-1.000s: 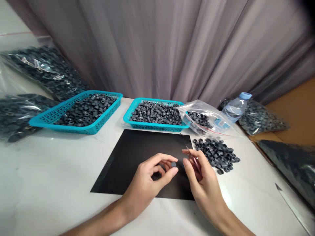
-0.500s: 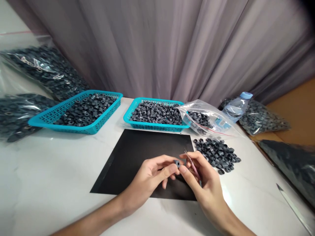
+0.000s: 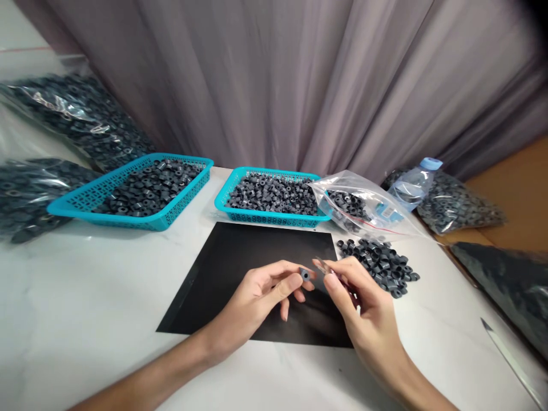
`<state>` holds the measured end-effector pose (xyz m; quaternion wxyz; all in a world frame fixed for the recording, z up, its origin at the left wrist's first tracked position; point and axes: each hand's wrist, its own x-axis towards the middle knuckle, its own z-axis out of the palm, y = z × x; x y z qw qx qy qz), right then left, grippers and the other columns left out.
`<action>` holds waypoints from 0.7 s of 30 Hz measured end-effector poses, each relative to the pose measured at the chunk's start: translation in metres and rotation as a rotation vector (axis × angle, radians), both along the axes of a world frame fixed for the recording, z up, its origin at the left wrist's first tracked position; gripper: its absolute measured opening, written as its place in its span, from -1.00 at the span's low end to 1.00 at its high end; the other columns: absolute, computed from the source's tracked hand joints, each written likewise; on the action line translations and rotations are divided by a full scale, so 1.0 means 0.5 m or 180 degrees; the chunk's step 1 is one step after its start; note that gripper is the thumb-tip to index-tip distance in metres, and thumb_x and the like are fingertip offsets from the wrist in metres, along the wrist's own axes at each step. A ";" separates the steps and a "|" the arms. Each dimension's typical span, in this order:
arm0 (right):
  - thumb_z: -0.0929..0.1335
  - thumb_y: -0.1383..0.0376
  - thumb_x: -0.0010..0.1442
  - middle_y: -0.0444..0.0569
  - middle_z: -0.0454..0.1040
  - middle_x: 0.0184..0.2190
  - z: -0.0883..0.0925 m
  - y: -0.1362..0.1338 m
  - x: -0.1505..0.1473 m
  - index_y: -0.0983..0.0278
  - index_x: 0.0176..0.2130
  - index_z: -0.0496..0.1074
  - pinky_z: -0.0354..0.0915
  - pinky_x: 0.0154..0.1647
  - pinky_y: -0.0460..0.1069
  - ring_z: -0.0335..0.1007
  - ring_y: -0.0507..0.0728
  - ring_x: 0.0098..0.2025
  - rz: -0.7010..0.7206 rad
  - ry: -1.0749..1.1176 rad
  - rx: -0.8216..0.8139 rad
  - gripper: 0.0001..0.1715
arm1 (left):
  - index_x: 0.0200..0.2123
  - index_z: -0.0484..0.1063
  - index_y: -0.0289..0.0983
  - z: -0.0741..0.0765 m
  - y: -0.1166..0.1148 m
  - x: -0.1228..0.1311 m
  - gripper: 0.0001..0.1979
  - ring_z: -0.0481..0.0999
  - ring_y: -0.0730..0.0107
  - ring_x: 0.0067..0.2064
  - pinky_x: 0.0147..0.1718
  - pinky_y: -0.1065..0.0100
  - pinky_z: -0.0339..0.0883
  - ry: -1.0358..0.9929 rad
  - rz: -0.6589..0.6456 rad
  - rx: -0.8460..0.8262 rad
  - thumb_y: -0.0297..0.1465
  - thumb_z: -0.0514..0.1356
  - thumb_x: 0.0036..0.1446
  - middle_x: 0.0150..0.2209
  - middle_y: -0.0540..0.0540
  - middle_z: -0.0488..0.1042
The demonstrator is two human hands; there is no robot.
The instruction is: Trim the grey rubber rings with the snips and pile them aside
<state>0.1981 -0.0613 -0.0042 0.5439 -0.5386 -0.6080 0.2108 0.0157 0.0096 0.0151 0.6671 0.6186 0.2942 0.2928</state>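
Note:
My left hand point(image 3: 261, 294) pinches a small grey ring point(image 3: 305, 274) between thumb and forefinger, its hole facing me, above a black mat point(image 3: 240, 268). My right hand point(image 3: 363, 308) is closed around a thin pink-handled tool point(image 3: 331, 273) whose tip points toward the ring, just to its right. A loose heap of grey rings point(image 3: 379, 265) lies on the white table right of the mat, close to my right hand.
Two teal baskets point(image 3: 81, 200) point(image 3: 225, 197) full of grey rings stand behind the mat. A clear bag point(image 3: 363, 208) with rings and a water bottle point(image 3: 411, 182) lie at the right. Large bags of rings point(image 3: 77, 114) sit left. A blade point(image 3: 509, 359) lies near right.
My two hands came together, then the ring turned so its hole faces me. The right hand shifted slightly right and the tool tip now sits beside the ring.

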 end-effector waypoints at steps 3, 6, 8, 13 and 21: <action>0.35 0.25 0.35 -0.05 0.46 -0.26 0.005 0.007 0.017 0.16 0.02 0.55 0.28 -0.46 -0.09 0.38 0.05 -0.35 -0.0146 -0.0297 0.0074 -0.73 | -0.14 0.56 -0.30 0.005 0.003 -0.001 -0.71 0.40 0.47 -0.34 -0.46 0.47 0.29 0.0004 0.0025 0.0015 -0.22 0.16 0.33 -0.27 -0.09 0.51; 0.38 0.28 0.33 -0.04 0.46 -0.26 0.009 0.011 0.033 0.15 0.08 0.54 0.27 -0.48 -0.08 0.39 0.06 -0.34 -0.0192 -0.0602 0.0307 -0.67 | -0.17 0.56 -0.30 0.008 0.003 -0.001 -0.72 0.42 0.45 -0.29 -0.45 0.49 0.30 -0.0054 0.0005 0.0008 -0.23 0.14 0.35 -0.29 -0.08 0.50; 0.38 0.32 0.32 -0.03 0.45 -0.25 0.010 0.011 0.038 0.16 0.09 0.54 0.30 -0.45 -0.07 0.40 0.07 -0.32 -0.0135 -0.0733 0.0472 -0.65 | -0.18 0.55 -0.31 0.009 0.002 -0.001 -0.72 0.41 0.47 -0.31 -0.45 0.49 0.29 -0.0075 -0.0009 -0.0014 -0.23 0.13 0.36 -0.31 -0.06 0.48; 0.36 0.49 0.31 -0.02 0.44 -0.22 0.006 0.007 0.039 0.17 0.16 0.48 0.34 -0.35 -0.05 0.42 0.06 -0.29 0.0216 -0.0903 0.0868 -0.52 | -0.21 0.53 -0.31 0.007 0.001 -0.004 -0.72 0.41 0.49 -0.34 -0.45 0.48 0.27 -0.0113 -0.0072 -0.0086 -0.23 0.14 0.35 -0.33 -0.04 0.47; 0.38 0.52 0.28 0.01 0.43 -0.23 0.008 0.005 0.044 0.24 0.20 0.44 0.35 -0.35 -0.06 0.40 0.04 -0.32 0.0228 -0.1443 0.1120 -0.47 | -0.27 0.52 -0.32 0.002 0.001 -0.003 -0.72 0.38 0.54 -0.41 -0.45 0.47 0.26 -0.0155 -0.0109 -0.0252 -0.23 0.16 0.34 -0.36 -0.03 0.48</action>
